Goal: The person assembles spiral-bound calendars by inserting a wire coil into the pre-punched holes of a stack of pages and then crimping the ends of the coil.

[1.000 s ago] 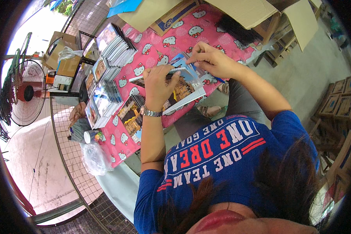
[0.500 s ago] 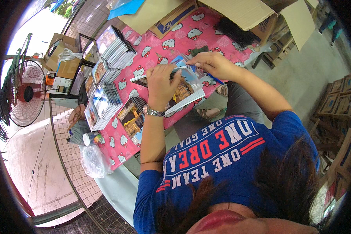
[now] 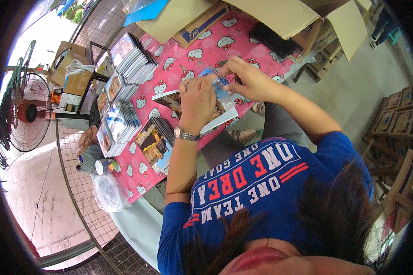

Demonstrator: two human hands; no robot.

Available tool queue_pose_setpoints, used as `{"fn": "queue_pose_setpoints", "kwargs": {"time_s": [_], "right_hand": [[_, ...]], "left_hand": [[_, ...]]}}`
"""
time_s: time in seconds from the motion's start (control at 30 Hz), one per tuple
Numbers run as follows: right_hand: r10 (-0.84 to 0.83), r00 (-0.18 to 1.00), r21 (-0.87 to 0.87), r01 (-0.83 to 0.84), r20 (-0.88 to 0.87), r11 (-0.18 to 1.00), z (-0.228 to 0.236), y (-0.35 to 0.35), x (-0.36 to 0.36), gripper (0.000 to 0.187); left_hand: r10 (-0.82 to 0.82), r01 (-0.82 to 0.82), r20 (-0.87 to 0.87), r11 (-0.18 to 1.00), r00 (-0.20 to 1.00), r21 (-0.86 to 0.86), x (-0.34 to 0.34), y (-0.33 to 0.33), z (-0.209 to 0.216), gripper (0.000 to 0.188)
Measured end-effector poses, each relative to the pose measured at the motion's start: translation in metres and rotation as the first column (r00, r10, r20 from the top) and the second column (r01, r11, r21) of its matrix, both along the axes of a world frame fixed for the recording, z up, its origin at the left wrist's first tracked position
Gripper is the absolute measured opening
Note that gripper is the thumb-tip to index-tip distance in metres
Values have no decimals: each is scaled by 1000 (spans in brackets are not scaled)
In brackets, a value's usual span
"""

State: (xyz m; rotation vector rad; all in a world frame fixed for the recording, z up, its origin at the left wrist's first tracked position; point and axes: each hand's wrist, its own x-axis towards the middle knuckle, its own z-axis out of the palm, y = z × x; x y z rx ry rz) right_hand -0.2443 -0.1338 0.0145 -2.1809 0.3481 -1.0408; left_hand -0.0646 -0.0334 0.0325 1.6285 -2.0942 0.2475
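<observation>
A spiral-bound photo booklet (image 3: 225, 98) with white page edges lies tilted at the near edge of the table, in front of my body. My left hand (image 3: 198, 101), a watch on its wrist, presses on it with the fingers bent over its far part and grips it there. At the booklet's far right corner my right hand (image 3: 247, 79) has thumb and forefinger curled round the coil edge; what lies between them is too small to tell. Left of my left wrist rests a small stack of coil-bound photo booklets (image 3: 154, 145).
More booklet stacks (image 3: 122, 120) line the table's left side, with another stack (image 3: 134, 58) behind. A cup (image 3: 103, 166) and a clear plastic bag (image 3: 109, 192) are at the near left. Dark thin pieces (image 3: 271, 40) lie by an open carton (image 3: 280, 16). A fan (image 3: 30, 112) stands left.
My left hand has shifted right and lies further over the booklet. My right hand has drawn its fingers in around the corner; the blue strip under it no longer shows.
</observation>
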Motion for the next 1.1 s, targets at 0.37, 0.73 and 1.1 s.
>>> {"fn": "queue_pose_setpoints", "kwargs": {"time_s": [0.37, 0.73, 1.1], "right_hand": [[33, 999, 716, -8, -21, 698, -51, -67, 47, 32], [-375, 639, -39, 475, -672, 879, -116, -108, 76, 59], [771, 636, 667, -591, 38, 454, 1, -47, 12, 61]], "left_hand": [[-27, 27, -71, 1000, 997, -4, 6, 16, -1, 18], [184, -185, -21, 981, 983, -49, 14, 29, -13, 40], [114, -125, -135, 990, 984, -71, -2, 21, -16, 39]]}}
